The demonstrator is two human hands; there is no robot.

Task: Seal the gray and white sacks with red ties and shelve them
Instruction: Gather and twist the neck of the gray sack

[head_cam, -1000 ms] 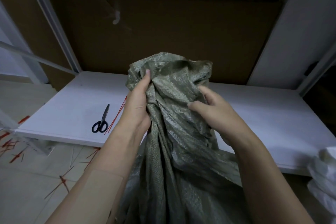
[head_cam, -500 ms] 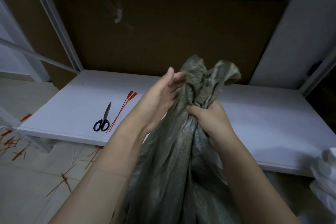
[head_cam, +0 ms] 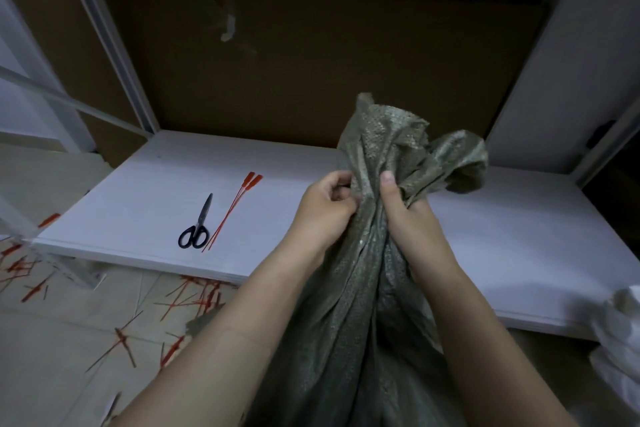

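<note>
The sack (head_cam: 353, 305) is gray-green woven plastic with a fine, faintly shiny weave. It fills the lower centre of the frame, rising from the bottom edge to just right of centre. Its mouth is gathered into a tight, creased neck. Above the neck the loose cloth flares in 2 crumpled lobes, 1 upright and 1 flopping to the right. The neck stands in front of the worktop (head_cam: 138, 201).

The right hand (head_cam: 405, 215) grips the neck, its fingers wrapped round the bunched cloth and the thumb pressed up along it. The left hand (head_cam: 323, 211) is at the neck's left side, its fingers (head_cam: 337, 184) curled in and pinching the cloth there.

On the white worktop, left of centre, 2 red ties (head_cam: 232, 211) lie side by side. Black-handled scissors (head_cam: 197, 224) lie just beside them, blades together. A brown cardboard sheet (head_cam: 311, 62) stands behind the worktop. Red scraps (head_cam: 197, 298) litter the tiled floor (head_cam: 52, 340) in the lower left. A white sack (head_cam: 620, 333) shows at the lower right edge, partly cut off.
</note>
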